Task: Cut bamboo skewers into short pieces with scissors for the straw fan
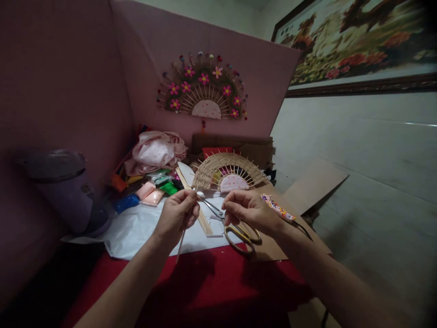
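My left hand [180, 209] is pinched round a thin wooden stick [180, 246], whose lower end slants down below the fist. A small white lump [200, 194] shows beside its fingertips; whether it sits on the stick I cannot tell. My right hand [247, 208] is closed, thumb against fingers; anything between them is too small to make out. Below and between the hands lie gold-handled scissors [220, 213], blades pointing up-left. Several more wooden sticks [205, 224] lie in a bundle near them. Behind the hands stands a woven half-round fan [215, 164] with sticks poking out.
A white plastic sheet [131, 232] and cardboard [273, 241] cover part of the red cloth [205, 282]. Coloured clay packets [152, 197], bundled pink fabric [153, 152] and a purple container [66, 191] are at left. A flower-decorated fan [205, 78] hangs on the pink panel.
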Tool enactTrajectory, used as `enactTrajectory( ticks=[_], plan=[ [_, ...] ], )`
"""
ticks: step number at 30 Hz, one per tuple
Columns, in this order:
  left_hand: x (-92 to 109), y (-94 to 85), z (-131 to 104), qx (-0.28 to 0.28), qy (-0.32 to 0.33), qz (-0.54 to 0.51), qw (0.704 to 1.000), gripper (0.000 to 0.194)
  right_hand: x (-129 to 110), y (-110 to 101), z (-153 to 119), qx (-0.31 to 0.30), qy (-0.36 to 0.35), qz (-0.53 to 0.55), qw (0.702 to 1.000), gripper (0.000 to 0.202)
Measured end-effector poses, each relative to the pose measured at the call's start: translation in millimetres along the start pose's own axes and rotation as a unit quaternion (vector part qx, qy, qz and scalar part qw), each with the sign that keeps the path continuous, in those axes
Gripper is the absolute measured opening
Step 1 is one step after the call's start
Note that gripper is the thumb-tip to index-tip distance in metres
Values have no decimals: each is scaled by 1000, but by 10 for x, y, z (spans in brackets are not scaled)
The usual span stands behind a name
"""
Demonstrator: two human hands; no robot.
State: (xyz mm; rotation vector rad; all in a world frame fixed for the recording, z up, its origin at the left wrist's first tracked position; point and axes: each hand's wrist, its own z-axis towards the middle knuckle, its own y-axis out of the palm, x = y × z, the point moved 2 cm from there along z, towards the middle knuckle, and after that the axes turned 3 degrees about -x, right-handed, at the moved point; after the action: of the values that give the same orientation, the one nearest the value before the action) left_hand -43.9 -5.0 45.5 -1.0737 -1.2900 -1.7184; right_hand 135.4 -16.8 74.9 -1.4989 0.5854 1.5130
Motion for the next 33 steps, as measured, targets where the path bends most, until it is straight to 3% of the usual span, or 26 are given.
enactTrajectory(
  ticks=[5,11,16,21,24,33],
  plan=[
    [99,-64,15,64,129,-6,990,28,-33,216,-205,-35,35,-37,998,21],
    [23,-65,67,39,184,11,982,26,106,325,-330,-32,67,-43,996,19],
    [-86,-72,114,11,161,57,985,25,201,518,-443,-100,140,0,985,14],
    [-15,-137,124,27,149,133,979,24,281,737,-548,-167,181,42,968,7],
    [38,-169,126,43,139,147,978,26,314,825,-584,-192,168,27,966,4],
    [65,-190,129,56,115,153,980,26,319,972,-617,-210,89,-164,960,2]
  ],
)
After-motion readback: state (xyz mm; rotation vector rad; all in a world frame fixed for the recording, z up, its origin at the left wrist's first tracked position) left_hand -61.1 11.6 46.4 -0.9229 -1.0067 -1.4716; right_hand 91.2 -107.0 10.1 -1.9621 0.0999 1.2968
